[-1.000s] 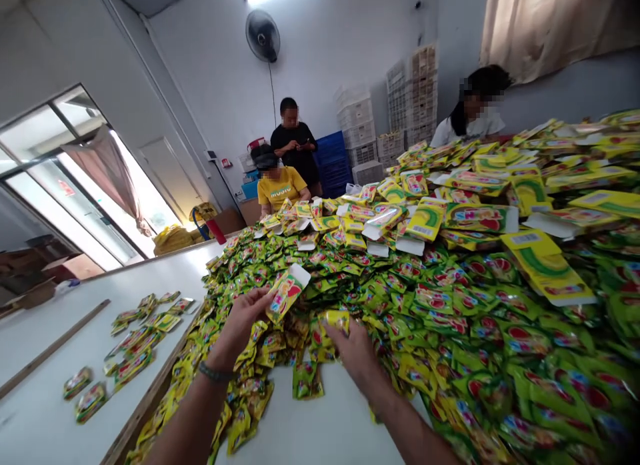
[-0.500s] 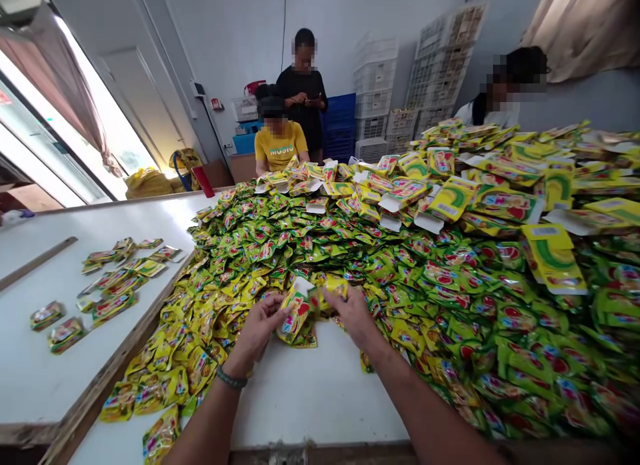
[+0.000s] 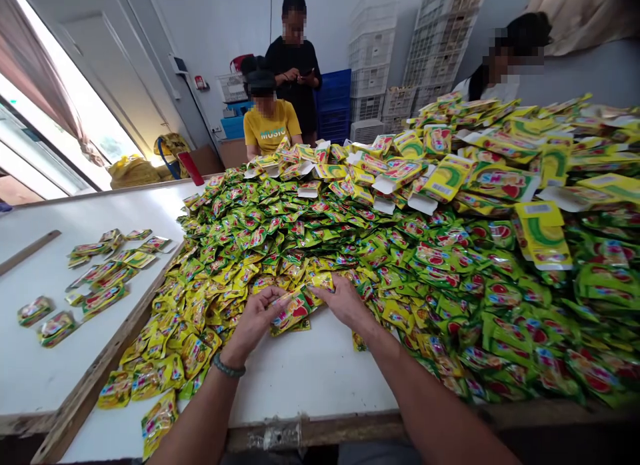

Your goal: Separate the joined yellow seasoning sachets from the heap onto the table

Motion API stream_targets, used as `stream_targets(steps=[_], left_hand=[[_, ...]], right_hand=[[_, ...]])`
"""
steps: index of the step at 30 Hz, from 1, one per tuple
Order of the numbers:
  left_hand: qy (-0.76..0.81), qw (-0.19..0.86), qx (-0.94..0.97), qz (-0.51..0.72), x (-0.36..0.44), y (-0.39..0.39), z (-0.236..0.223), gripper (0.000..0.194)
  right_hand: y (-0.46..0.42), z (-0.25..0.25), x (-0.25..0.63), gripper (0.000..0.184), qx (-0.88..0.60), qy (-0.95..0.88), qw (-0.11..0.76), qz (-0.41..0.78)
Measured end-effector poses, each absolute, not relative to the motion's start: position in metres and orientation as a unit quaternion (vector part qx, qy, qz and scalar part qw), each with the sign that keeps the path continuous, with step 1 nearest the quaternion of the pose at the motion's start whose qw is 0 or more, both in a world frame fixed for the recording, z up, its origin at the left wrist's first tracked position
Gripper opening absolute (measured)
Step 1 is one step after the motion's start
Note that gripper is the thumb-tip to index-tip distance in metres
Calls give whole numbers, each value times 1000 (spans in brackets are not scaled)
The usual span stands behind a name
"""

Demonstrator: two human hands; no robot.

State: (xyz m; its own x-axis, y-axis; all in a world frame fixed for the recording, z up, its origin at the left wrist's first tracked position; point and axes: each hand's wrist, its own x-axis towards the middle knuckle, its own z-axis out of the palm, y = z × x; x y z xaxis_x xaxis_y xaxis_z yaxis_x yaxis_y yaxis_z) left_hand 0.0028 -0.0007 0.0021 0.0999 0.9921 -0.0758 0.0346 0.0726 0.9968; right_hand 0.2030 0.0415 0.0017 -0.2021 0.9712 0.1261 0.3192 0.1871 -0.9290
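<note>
My left hand (image 3: 254, 320) and my right hand (image 3: 341, 301) meet over the near edge of a big heap of yellow-green sachets (image 3: 400, 265). Both hands pinch the same small carton (image 3: 294, 307), printed yellow, green and red, which is tilted between them just above the white table (image 3: 310, 378). My left wrist wears a dark bracelet. Loose sachets lie right under and around the carton. What the right fingers hold besides the carton is hidden.
Flat printed cartons (image 3: 543, 231) lie on top of the heap at the right and back. A second white table (image 3: 45, 358) at the left carries small bundles of sachets (image 3: 100, 278). Three people work or stand at the far side. Stacked crates (image 3: 373, 78) line the back wall.
My left hand has brought the carton down from above the heap to my right hand, and both now grip it low near the table. The view has tilted downward.
</note>
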Motion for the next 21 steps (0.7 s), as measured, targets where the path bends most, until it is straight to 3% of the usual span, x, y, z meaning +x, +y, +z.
stream_targets(steps=[13, 16, 21], left_hand=[[489, 591, 449, 458, 17, -3, 3, 31], [486, 620, 416, 454, 19, -2, 3, 33], [483, 640, 361, 477, 15, 2, 0, 37]], right_hand=[[36, 1, 198, 8, -484, -704, 372, 363], [37, 0, 198, 21, -498, -673, 400, 374], [41, 0, 204, 27, -455, -669, 441, 389]])
